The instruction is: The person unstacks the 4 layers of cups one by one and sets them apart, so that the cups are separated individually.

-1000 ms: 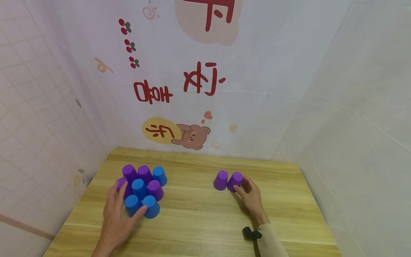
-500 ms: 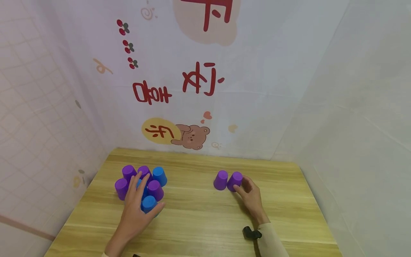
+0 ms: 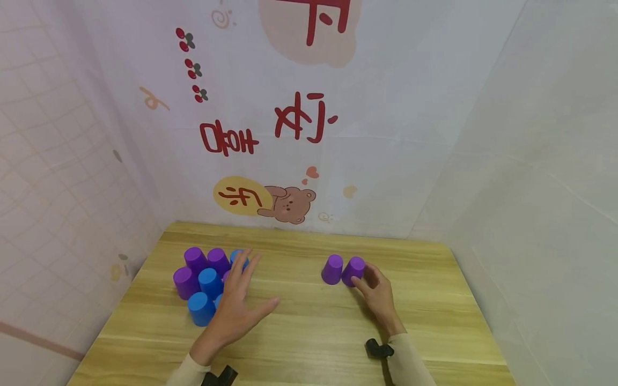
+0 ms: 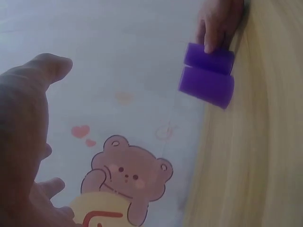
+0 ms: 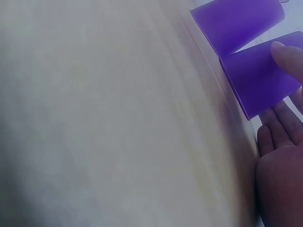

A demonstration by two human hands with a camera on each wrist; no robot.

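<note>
My right hand (image 3: 379, 300) grips an upside-down purple cup (image 3: 353, 271) between thumb and fingers, and that cup stands on the table. Beside it, to the left and touching at the base, is a second upside-down purple cup (image 3: 332, 270). Over the right side of a cluster of cups hovers my left hand (image 3: 238, 308), fingers spread and holding nothing. That cluster includes purple cups (image 3: 185, 283) and blue cups (image 3: 200, 309), all upside down. The left hand partly hides a blue cup (image 3: 236, 257) at the back and others beneath it.
A pale wood table (image 3: 299, 327) carries all the cups. Behind it hangs a white cloth (image 3: 386, 134) printed with a bear (image 3: 292, 205), and more cloth encloses both sides. Each wrist wears a black device, such as the one on the right (image 3: 379, 349).
My left hand has moved from the left side of the cluster across to its right side, leaving the left cups uncovered. My right hand and its cup have stayed put.
</note>
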